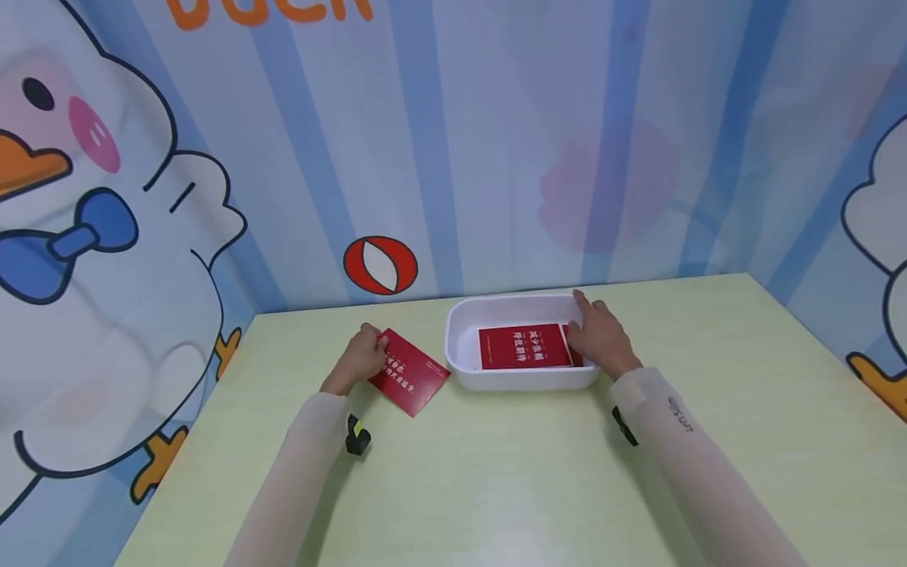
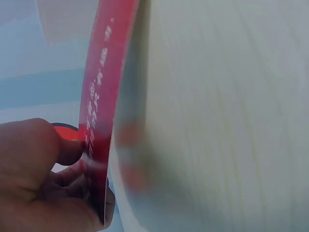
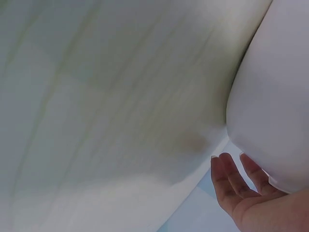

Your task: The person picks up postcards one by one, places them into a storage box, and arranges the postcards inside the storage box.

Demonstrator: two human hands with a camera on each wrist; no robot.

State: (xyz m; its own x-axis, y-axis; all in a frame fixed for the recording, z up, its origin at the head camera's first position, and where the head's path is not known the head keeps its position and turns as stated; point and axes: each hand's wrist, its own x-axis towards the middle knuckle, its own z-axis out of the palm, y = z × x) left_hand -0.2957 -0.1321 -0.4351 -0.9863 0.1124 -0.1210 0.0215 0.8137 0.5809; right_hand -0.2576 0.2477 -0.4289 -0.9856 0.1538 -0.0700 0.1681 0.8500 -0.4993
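My left hand [image 1: 363, 354] pinches a red card with white printed characters [image 1: 414, 379] by its upper left corner, left of a white plastic bin [image 1: 524, 381]. The left wrist view shows this card [image 2: 104, 82] nearly edge-on, thumb on one face and fingers behind. At the bin's right end, my right hand [image 1: 602, 340] grips the rim, thumb over the inner side. In the right wrist view, its fingers [image 3: 224, 179] lie along the bin's outer wall [image 3: 275, 92]. Inside the bin lie red cards [image 1: 520, 348], the uppermost printed side up; my right hand covers part of their right end.
Both sit on a pale yellow-green table [image 1: 496, 472]. A blue striped cloth backdrop [image 1: 482, 157] with printed cartoon ducks stands close behind the bin and along both sides. A dark strap piece [image 1: 357, 435] hangs by the left wrist.
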